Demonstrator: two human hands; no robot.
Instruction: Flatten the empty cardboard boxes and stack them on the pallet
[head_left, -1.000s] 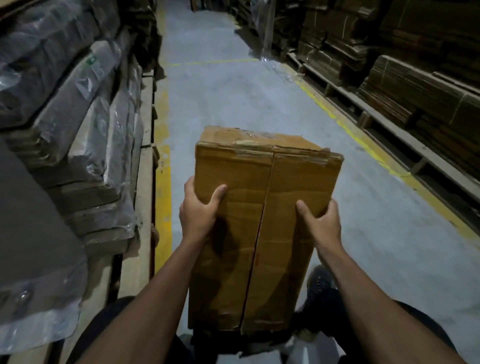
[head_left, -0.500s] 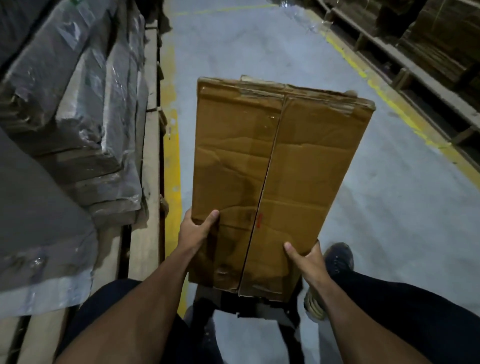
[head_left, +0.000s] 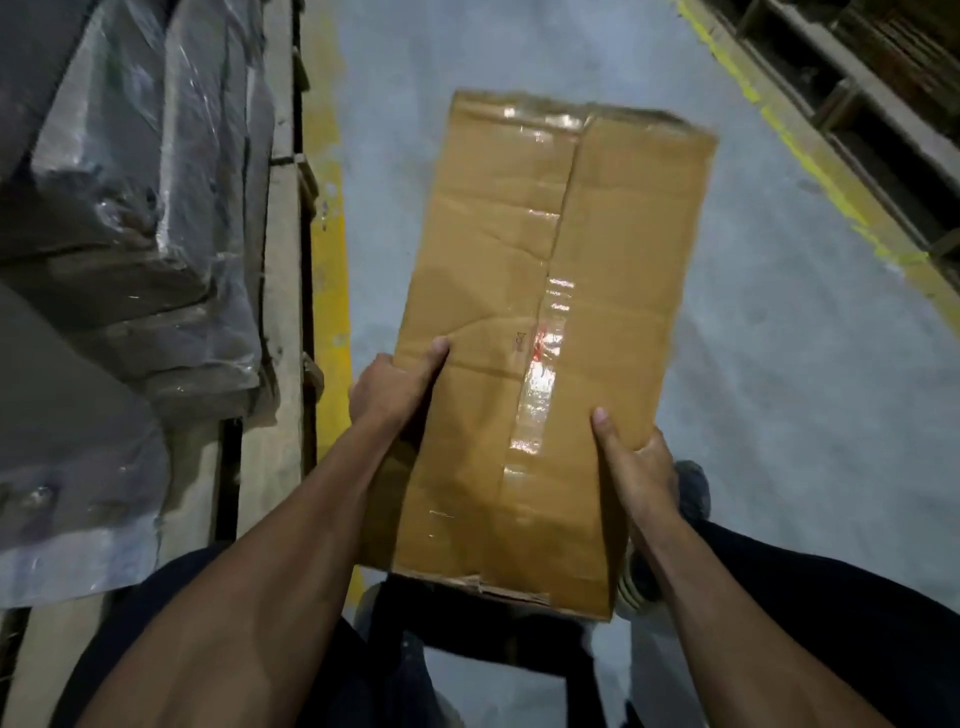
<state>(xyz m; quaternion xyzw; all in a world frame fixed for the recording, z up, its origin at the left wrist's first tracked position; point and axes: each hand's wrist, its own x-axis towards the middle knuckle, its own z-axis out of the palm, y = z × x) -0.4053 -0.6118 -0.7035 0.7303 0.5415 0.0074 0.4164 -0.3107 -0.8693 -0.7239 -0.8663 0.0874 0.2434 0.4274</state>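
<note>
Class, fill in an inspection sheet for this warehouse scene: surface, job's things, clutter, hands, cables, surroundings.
Surface: grey concrete floor with yellow line.
Job's things: taped cardboard box, not yet flattened, held over the floor.
Clutter: nothing seen.
Hands: left hand grips the box's left edge; right hand grips its right edge, thumb on top.
Cables: nothing seen.
Surroundings: plastic-wrapped cardboard stacks on a wooden pallet at left; wooden pallets at right.

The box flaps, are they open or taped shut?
Shut. Shiny tape runs along the seam of the cardboard box, flaps closed.
</note>
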